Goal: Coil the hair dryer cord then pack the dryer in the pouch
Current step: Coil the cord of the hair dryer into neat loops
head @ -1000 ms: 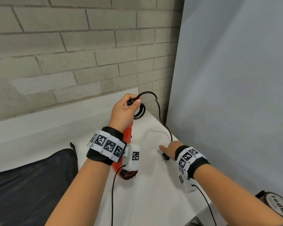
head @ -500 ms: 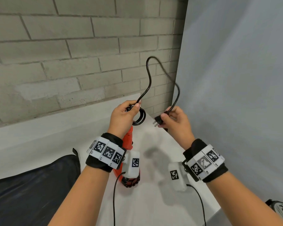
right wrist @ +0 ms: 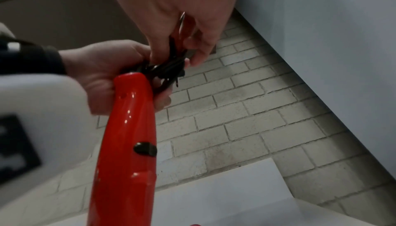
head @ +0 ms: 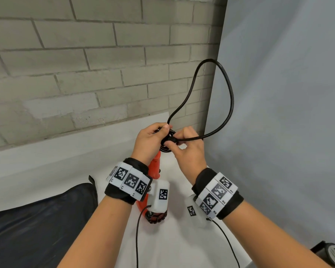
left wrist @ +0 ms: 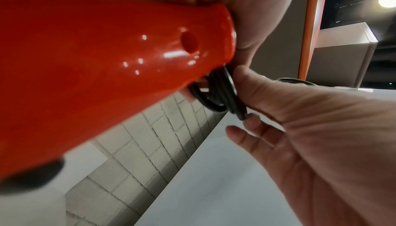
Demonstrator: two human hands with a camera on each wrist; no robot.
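Nearest, the black pouch point(head: 37, 219) lies on the desk point(head: 182, 244). Beyond, the left hand point(head: 149, 140) grips the red dryer point(head: 155, 167) handle and cord point(head: 217, 89) coil; right-hand point(head: 188, 149) fingers pinch the plug end there, probably to secure the last, upstanding loop.

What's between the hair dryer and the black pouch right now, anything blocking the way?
Nothing visible lies on the table between the hair dryer and the pouch at its left. A big loop of cord is still uncoiled, held between the left hand and right hand.
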